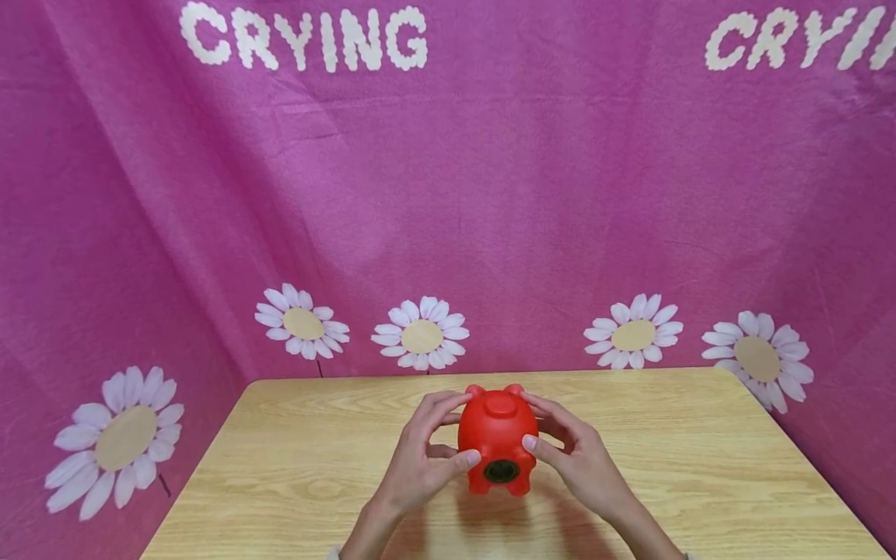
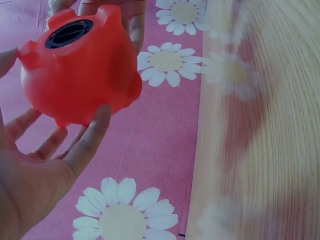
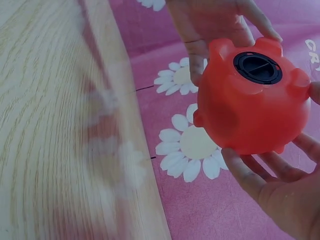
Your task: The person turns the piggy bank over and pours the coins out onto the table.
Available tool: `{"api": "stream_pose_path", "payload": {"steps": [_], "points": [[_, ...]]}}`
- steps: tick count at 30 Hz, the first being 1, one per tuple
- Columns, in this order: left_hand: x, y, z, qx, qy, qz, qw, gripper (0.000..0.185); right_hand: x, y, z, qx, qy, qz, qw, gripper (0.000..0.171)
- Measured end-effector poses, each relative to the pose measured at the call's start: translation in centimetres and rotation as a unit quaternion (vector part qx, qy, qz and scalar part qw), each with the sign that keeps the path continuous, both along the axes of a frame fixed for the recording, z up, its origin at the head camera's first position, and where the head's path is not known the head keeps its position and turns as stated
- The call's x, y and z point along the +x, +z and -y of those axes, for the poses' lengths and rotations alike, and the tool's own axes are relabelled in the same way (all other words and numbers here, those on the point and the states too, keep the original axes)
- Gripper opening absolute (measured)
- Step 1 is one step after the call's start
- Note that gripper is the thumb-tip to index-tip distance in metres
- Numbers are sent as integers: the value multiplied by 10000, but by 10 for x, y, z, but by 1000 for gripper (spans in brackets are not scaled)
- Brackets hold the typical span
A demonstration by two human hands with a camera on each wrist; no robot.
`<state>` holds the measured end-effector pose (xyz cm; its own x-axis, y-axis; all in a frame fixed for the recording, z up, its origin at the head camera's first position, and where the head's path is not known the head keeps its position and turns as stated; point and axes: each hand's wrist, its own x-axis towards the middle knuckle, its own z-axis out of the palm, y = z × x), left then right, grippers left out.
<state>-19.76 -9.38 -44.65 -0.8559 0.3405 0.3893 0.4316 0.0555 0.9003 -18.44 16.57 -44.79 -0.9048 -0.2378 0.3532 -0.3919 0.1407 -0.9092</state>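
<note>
A red piggy bank [image 1: 495, 424] is held between both hands above the table, with its shadow falling on the wood beneath. Its round snout [image 1: 501, 405] is toward the top in the head view, and the belly with a black round plug [image 1: 501, 470] faces the camera. My left hand [image 1: 420, 459] grips its left side, thumb near a leg. On the other side my right hand [image 1: 584, 459] holds it the same way, fingers curved behind. Both wrist views show the black slotted plug [image 3: 257, 68] between the stubby legs, with fingertips against the body.
A light wood-grain table [image 1: 315, 435] spreads under the hands. Behind and at the sides hangs a pink cloth [image 1: 490, 194] printed with white daisies [image 1: 421, 336] and white lettering [image 1: 304, 37]. The cloth meets the table's back edge.
</note>
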Motion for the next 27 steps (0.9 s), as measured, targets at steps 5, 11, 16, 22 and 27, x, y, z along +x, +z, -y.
{"api": "stream_pose_path", "payload": {"steps": [5,11,16,22,27], "points": [[-1,-2,2,-119,-170,-436,9988,66,1,2,-1,-149,61,309,9994,50],[3,-1,0,-295,-279,-818,9958,72,4,5,0,-376,167,793,9960,51],[2,-1,1,-366,-344,-697,9963,72,3,6,0,-406,269,834,9953,50],[0,0,1,-252,-360,-387,9983,69,2,8,0,-367,343,908,9946,50],[0,0,0,-11,-298,-174,9994,67,2,9,0,-386,373,932,9942,49]]}}
